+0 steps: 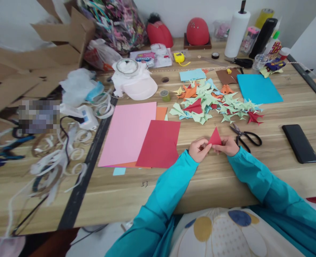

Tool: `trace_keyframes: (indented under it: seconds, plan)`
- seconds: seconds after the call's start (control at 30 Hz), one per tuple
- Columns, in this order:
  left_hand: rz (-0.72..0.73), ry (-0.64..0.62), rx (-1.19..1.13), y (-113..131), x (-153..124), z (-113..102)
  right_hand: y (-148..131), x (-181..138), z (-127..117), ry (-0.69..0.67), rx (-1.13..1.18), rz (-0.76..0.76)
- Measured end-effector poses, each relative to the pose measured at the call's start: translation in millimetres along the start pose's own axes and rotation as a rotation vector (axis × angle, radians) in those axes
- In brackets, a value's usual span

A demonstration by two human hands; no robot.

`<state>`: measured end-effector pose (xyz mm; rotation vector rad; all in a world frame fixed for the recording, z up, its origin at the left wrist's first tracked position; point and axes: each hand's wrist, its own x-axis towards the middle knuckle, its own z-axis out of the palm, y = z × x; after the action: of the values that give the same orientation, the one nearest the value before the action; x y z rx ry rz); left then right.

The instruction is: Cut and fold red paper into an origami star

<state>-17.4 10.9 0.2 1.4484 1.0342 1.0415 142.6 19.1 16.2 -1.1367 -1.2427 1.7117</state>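
Note:
A small red piece of folded paper [215,137], its point facing away from me, is held between both hands above the table. My left hand [199,149] pinches its lower left corner. With thumb and fingers closed, my right hand [227,145] grips the lower right side. Just right of that hand lie black-handled scissors [245,135]. Beyond the hands is a pile of folded paper shapes [200,98], mostly pale green with some red, orange and blue. To the left, a dark red sheet [159,142] overlaps a pink sheet [132,132].
A black phone [300,143] lies at the right. Blue paper [259,88] sits behind the pile, and a roll of green tape [164,95] left of it. Tangled white straps [51,167] and a cardboard box [40,67] crowd the left. A yellow tape measure [178,57] rests at the back.

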Motion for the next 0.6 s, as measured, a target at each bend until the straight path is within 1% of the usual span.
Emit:
trace_keyframes:
  seconds: [0.13,0.23,0.3,0.43,0.6]
  plan:
    - [-0.030,-0.018,-0.014,2.0,-0.3,0.3,0.5,-0.7,0.5,-0.006,-0.007,0.013]
    - [-0.108,-0.017,-0.130,6.4,-0.2,0.8,-1.5,-1.2,-0.7,-0.013,-0.016,0.035]
    - [-0.147,0.012,-0.232,9.2,0.7,0.6,-3.6,-1.0,-2.6,-0.015,-0.005,0.046]
    - [-0.161,0.059,-0.351,9.9,3.8,-2.2,-5.1,0.7,-8.6,-0.012,0.042,0.050]
    - [-0.179,0.113,-0.458,2.8,7.0,-7.4,-2.5,4.0,-15.3,0.050,0.131,0.075]
